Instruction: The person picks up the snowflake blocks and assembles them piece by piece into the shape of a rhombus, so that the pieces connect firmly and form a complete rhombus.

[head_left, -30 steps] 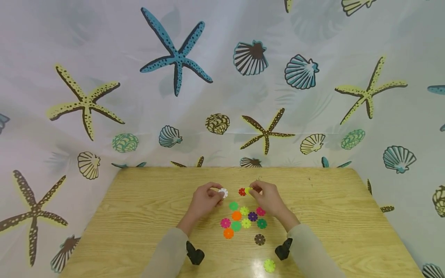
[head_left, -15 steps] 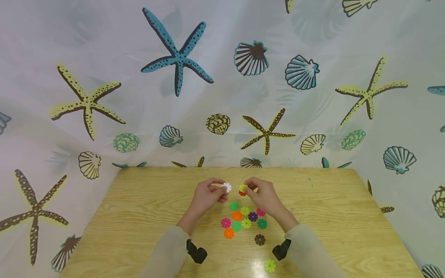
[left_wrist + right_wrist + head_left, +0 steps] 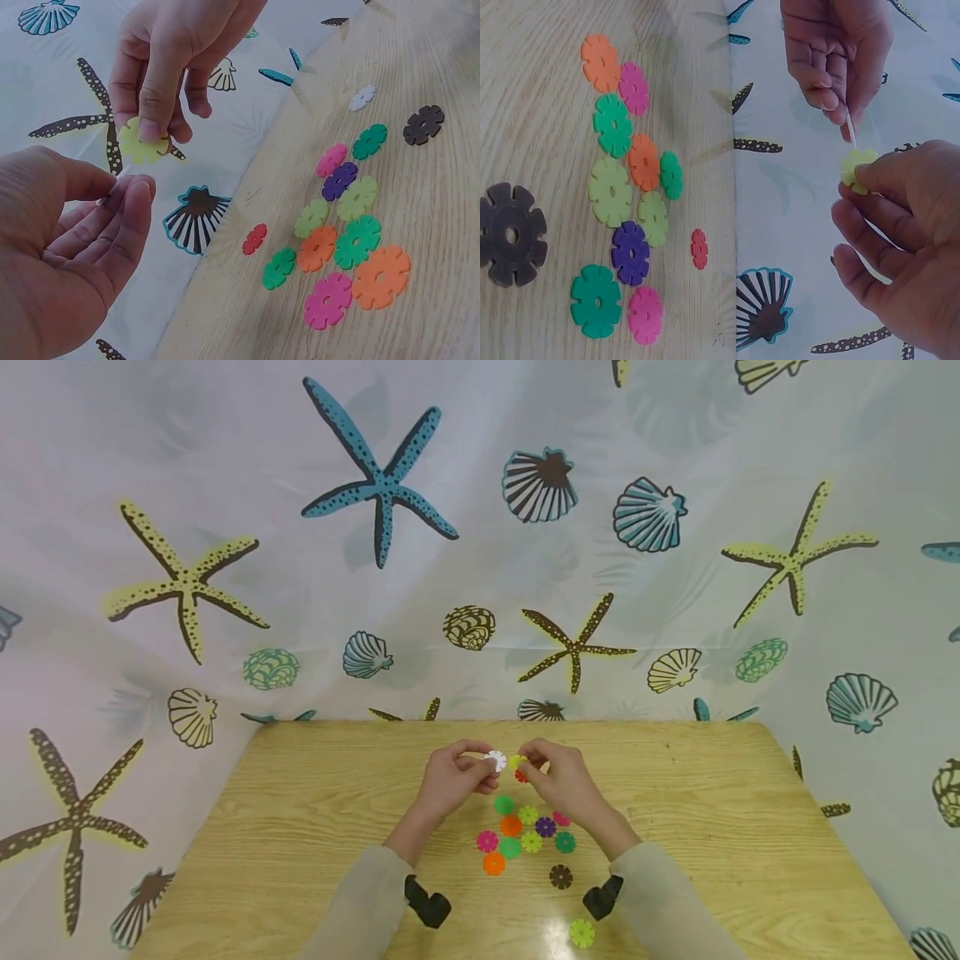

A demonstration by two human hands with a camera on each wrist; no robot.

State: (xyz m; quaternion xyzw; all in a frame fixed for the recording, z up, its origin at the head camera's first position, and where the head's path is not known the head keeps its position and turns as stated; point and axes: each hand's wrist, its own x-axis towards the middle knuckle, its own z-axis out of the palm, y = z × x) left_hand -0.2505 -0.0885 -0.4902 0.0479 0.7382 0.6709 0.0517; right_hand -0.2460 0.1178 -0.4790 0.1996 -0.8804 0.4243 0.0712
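Left hand [image 3: 452, 777]: thumb and fingertips pinched the white disc [image 3: 497, 762]; the remaining fingers were bent in beneath it. Right hand [image 3: 561, 777]: the thumb lay over the face of the yellow disc [image 3: 851, 163], pinching it against the forefinger; the other fingers were bent and slightly apart. Both discs were held up above the far part of the wooden table [image 3: 300, 802], the white one on the left. The right wrist view showed the white disc edge-on, its end at the rim of the yellow disc; whether the two were slotted together could not be told.

Red disc [image 3: 698, 240] lay on the table, partly covered in the head view, just below the yellow disc.

Nearer the person lay a loose cluster. Noted in it: an orange disc [image 3: 510, 825], a purple disc [image 3: 622, 251], a pink disc [image 3: 637, 315], a dark green disc [image 3: 565, 842] and a magenta disc [image 3: 487, 841], with lighter green ones among them. Brown disc [image 3: 561, 877] lay apart from the cluster, toward the person; a yellow-green disc [image 3: 581, 933] lay nearer still, beside a patch of glare.

Black wrist cameras [image 3: 429, 907] sat at the cuffs of the pale sleeves [image 3: 360, 902]. Cloth [image 3: 480, 552] printed with starfish and shells hung behind the table and along both sides
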